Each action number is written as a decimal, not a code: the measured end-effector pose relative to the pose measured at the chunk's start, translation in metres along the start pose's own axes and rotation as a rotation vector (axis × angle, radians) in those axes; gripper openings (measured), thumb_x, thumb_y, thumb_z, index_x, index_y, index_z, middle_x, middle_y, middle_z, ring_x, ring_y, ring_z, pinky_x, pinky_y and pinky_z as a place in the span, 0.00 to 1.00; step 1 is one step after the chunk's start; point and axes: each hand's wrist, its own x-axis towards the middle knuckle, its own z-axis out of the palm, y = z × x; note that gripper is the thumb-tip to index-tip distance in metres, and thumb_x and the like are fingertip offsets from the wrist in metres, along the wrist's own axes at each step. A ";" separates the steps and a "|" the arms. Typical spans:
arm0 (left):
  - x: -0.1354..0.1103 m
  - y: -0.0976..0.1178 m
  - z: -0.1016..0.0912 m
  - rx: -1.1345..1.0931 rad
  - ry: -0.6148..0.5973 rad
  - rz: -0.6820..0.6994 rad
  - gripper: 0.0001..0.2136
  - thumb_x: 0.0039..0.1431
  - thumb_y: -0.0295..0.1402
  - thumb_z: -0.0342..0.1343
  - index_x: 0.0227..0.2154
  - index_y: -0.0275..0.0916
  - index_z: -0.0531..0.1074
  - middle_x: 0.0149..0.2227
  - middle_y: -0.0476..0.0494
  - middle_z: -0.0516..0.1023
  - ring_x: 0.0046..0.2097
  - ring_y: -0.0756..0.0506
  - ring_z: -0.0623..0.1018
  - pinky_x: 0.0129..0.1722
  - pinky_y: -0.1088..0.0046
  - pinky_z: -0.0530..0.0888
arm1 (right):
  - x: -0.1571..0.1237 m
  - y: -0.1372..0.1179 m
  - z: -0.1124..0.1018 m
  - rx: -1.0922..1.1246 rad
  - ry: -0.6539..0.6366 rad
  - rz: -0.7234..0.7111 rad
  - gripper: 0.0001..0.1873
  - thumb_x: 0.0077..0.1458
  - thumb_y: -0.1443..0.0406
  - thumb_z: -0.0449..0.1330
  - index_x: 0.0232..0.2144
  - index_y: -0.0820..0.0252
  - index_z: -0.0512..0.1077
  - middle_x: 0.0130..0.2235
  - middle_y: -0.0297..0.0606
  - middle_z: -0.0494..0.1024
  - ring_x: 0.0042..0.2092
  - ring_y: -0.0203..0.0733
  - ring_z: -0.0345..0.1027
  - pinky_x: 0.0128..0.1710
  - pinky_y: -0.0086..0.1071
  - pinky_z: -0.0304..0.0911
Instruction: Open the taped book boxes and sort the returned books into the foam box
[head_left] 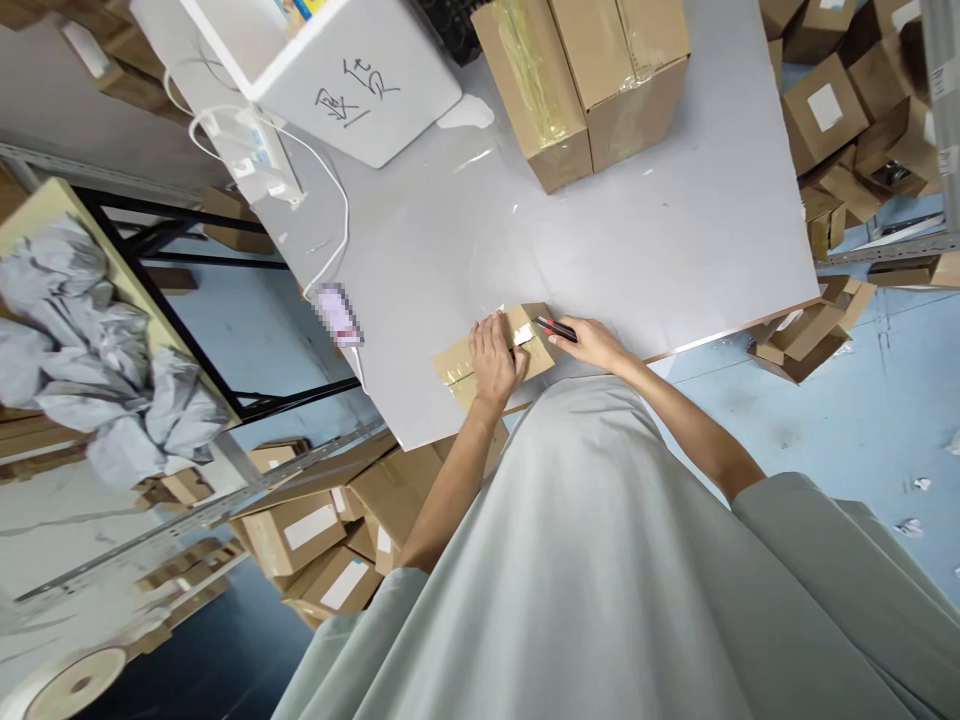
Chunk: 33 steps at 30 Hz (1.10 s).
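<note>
A small taped cardboard box [536,358] lies near the front edge of the table, close to my body. My left hand [493,360] rests flat on top of it, fingers stretched out over the cardboard. In my right hand [592,342] is a red and black box cutter [556,328], its tip pointing left at the box's right part. Whether the blade touches the cardboard cannot be made out. A white patch [523,334] shows on the box between the hands.
Large taped cartons [637,120] and a white bin [360,90] with handwriting stand at the table's [420,250] far side. A blurred phone [339,315], cables and a power strip [259,155] lie left. Cartons [825,105] fill the right; grey bags [97,340] lie left.
</note>
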 end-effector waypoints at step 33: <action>-0.004 -0.003 0.004 -0.028 0.024 -0.018 0.32 0.64 0.40 0.52 0.69 0.36 0.71 0.73 0.30 0.72 0.77 0.31 0.67 0.78 0.42 0.58 | -0.050 0.006 0.008 -0.040 -0.090 0.076 0.18 0.75 0.55 0.60 0.59 0.51 0.80 0.49 0.41 0.89 0.47 0.51 0.82 0.44 0.33 0.64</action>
